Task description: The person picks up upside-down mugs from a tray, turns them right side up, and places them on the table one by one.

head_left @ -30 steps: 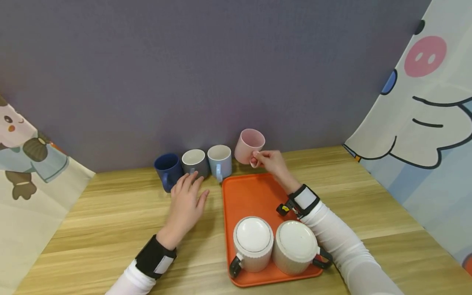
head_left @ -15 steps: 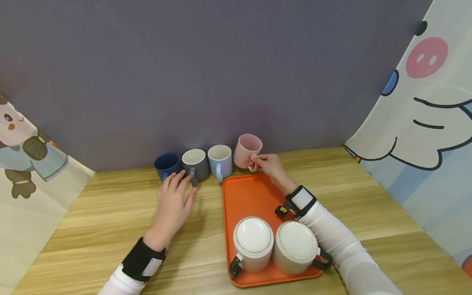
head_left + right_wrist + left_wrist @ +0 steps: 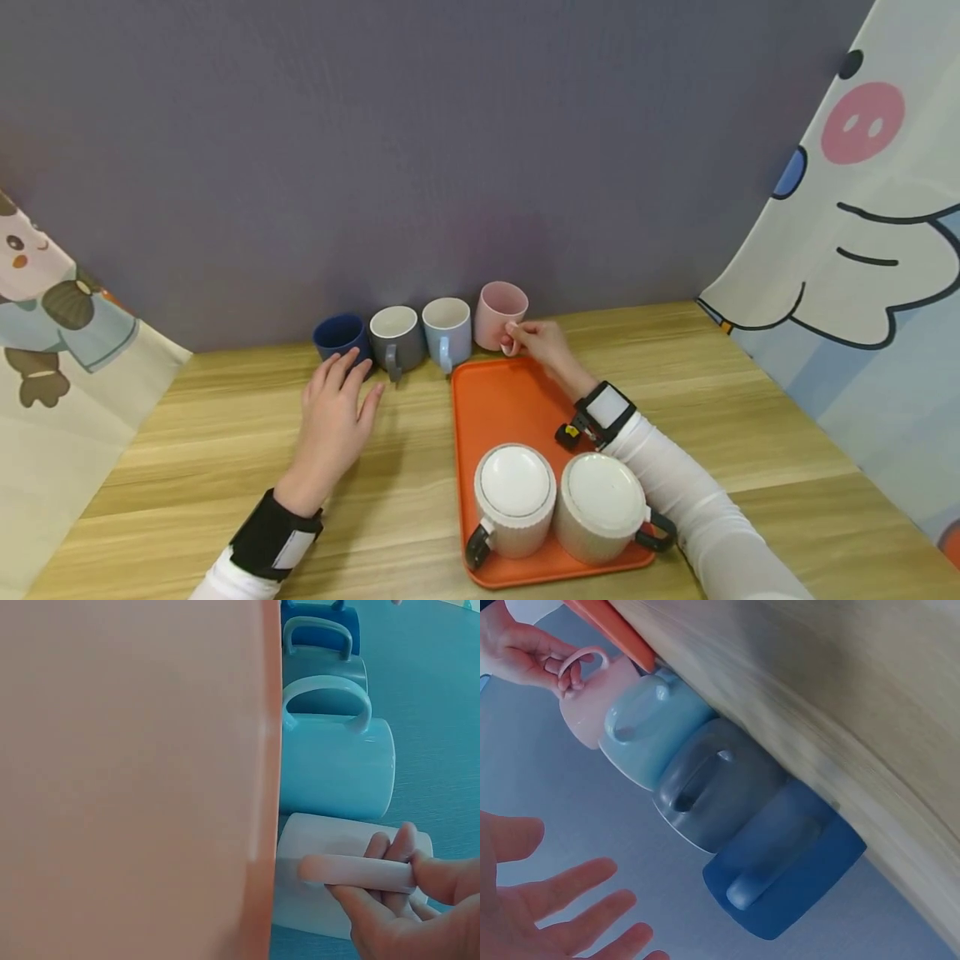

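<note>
By its handle, the right hand [image 3: 547, 346] pinches a pink mug [image 3: 498, 312], which stands upright at the right end of a row along the back wall. In the right wrist view, thumb and fingers close around the pink handle [image 3: 360, 871]. Left of it stand a light blue mug [image 3: 450, 333], a grey mug [image 3: 401, 346] and a dark blue mug [image 3: 339, 333], handles facing forward. The left hand [image 3: 333, 412] hovers in front of the dark blue mug with fingers spread. The left wrist view shows a gap between those fingers [image 3: 577, 885] and the dark blue mug [image 3: 787, 859].
An orange tray [image 3: 495, 408] lies on the wooden table [image 3: 187, 467], in front of the pink mug. Two upside-down ribbed mugs, a left one [image 3: 516, 500] and a right one [image 3: 600, 508], sit at its near end, with black handles. A grey wall [image 3: 450, 150] rises behind the row.
The right hand has lowered the pink mug and brought it slightly left, beside the light blue mug. The left hand has moved left and back from the grey mug to the dark blue mug.
</note>
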